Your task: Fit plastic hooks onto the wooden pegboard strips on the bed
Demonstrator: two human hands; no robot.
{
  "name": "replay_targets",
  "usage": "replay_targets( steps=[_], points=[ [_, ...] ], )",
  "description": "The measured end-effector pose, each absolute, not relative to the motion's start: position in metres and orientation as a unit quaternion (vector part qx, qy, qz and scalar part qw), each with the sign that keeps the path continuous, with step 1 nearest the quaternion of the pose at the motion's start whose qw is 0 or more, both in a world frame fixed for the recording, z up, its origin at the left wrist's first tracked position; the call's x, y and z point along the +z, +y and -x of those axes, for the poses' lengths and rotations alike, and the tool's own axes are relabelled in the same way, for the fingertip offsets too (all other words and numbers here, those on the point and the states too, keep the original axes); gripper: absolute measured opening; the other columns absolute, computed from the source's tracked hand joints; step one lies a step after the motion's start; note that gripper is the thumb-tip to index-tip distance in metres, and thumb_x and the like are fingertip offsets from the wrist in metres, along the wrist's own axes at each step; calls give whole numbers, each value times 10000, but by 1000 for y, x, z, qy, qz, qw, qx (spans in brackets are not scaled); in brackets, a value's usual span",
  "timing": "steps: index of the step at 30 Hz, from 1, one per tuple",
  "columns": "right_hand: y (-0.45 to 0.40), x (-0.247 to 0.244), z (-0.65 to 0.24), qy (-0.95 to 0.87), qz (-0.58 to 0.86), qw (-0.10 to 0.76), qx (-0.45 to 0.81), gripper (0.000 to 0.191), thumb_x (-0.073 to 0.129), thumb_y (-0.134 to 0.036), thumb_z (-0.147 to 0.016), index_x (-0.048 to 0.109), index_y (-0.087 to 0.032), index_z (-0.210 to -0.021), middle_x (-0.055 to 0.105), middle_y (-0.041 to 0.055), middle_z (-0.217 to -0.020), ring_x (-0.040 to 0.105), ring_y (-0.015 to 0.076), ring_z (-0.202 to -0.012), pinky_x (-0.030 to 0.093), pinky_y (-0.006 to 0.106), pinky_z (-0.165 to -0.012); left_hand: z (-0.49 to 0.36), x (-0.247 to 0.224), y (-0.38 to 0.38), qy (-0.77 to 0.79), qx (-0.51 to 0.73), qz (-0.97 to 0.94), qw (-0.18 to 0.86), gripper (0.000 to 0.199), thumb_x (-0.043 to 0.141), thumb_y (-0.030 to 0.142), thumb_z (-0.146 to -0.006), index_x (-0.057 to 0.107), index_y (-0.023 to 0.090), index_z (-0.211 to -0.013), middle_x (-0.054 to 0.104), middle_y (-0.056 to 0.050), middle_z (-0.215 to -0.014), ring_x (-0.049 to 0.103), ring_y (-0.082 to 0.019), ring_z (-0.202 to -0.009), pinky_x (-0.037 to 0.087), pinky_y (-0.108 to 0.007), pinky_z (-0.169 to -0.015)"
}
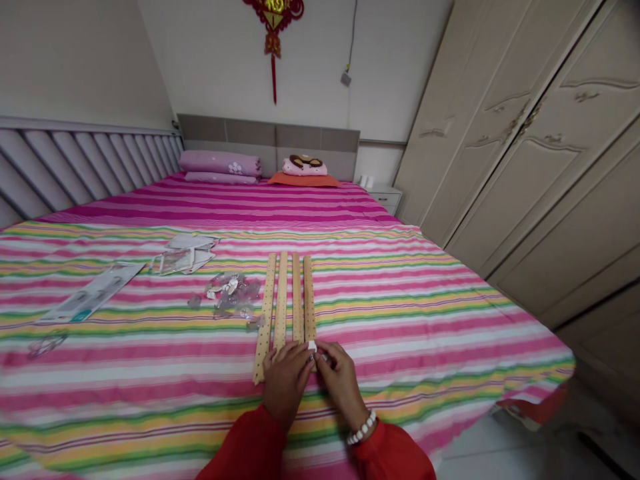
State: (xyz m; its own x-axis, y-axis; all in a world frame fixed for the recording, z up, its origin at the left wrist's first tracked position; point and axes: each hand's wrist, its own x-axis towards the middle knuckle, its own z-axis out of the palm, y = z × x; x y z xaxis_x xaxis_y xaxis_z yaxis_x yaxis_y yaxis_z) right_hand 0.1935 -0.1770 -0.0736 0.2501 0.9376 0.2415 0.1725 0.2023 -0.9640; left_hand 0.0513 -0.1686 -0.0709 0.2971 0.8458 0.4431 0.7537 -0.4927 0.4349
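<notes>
Several light wooden strips with rows of small holes (pixel 282 293) lie side by side on the striped bed cover, pointing away from me. At the near end of the rightmost strip (pixel 309 293), a small white piece (pixel 313 345) sits between my fingertips; its exact kind is too small to make out. My left hand (pixel 287 377) reaches over the near ends of the middle strips, with thumb and fingers closed at the piece. From the other side my right hand (pixel 341 380), with a white bead bracelet (pixel 362 428) at the wrist, pinches at the same spot. My fingers partly hide the piece.
Left of the strips lies a pile of small clear plastic bags and bits (pixel 235 293). Farther left are flat white packets (pixel 187 253), a long blister card (pixel 95 293) and a small wire-like item (pixel 47 342). Folded bedding (pixel 220 163) lies by the headboard; a wardrobe (pixel 525 147) stands right.
</notes>
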Motion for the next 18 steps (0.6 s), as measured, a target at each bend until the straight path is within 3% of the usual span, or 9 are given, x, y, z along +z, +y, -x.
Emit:
replay_targets(
  steps=[5, 9, 18],
  points=[
    [-176, -75, -194, -520, 543, 577, 321, 208, 612, -301, -775, 736, -200, -908, 660, 39, -763, 570, 158, -628, 479, 274, -582, -50, -72, -166, 492, 297, -815, 79, 281, 524, 258, -876, 652, 363, -1103, 695, 9, -1142, 567, -217, -1128, 312, -440, -984],
    [-176, -74, -195, -525, 539, 572, 326, 212, 586, -296, -800, 732, -188, -909, 679, 58, -806, 619, 182, -726, 502, 295, -664, -47, -75, -165, 492, 275, -823, 66, 312, 551, 284, -860, 620, 345, -1158, 679, 6, -1178, 544, -226, -1171, 296, -428, -979],
    [-188, -68, -198, -649, 536, 476, 255, 362, 397, -200, -920, 610, -225, -1212, 616, 61, -888, 591, 180, -833, 495, 315, -785, -50, -72, -176, 515, 328, -792, -14, 287, 588, 334, -839, 644, 288, -1117, 703, -16, -1128, 558, -265, -1160, 242, -442, -1007]
  ],
)
